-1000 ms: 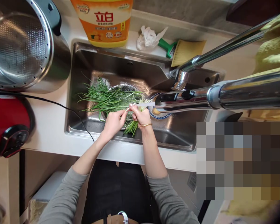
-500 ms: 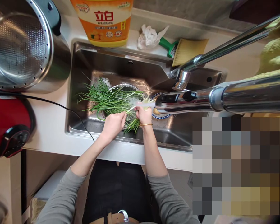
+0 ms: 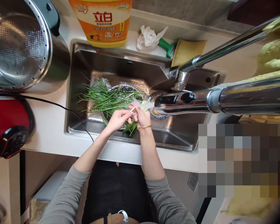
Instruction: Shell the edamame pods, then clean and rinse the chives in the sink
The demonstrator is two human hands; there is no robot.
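Left grip (image 3: pixel 118 119) is narrow: thumb and fingers pinch one pale stalk (image 3: pixel 132 109) just beside the opposite hand. Right grip (image 3: pixel 143 117) is closed around a small bunch (image 3: pixel 130 128) of green stalks, whose leafy ends hang below the palm, toward the near wall of the sink (image 3: pixel 174 130). I cannot tell how many stalks the closed fingers contain. A gold bangle (image 3: pixel 144 127) encircles the right wrist.

Both hands are positioned over the sink. I locate the main pile of long green leaves (image 3: pixel 104 98) left of the hands; it lies across a round metal bowl (image 3: pixel 124 86) and extends past the bowl's left side. A chrome faucet (image 3: pixel 198 101) enters from the right, its outlet near the right hand. Water (image 3: pixel 144 105) runs leftward from the outlet and meets the fingers of that hand. A blue-and-white dish (image 3: pixel 159 117) sits in the sink, partly covered by the faucet.

Along the far edge of the counter (image 3: pixel 48 137) I register an orange-labelled bottle (image 3: pixel 103 20), a crumpled white tissue (image 3: pixel 150 37), a green-handled tool (image 3: pixel 166 46) and a yellow cloth (image 3: pixel 190 51). To the left stand a steel pot (image 3: pixel 58 62) and a red appliance (image 3: pixel 9 121); a black cord (image 3: pixel 67 108) crosses the counter between the appliance and the sink.
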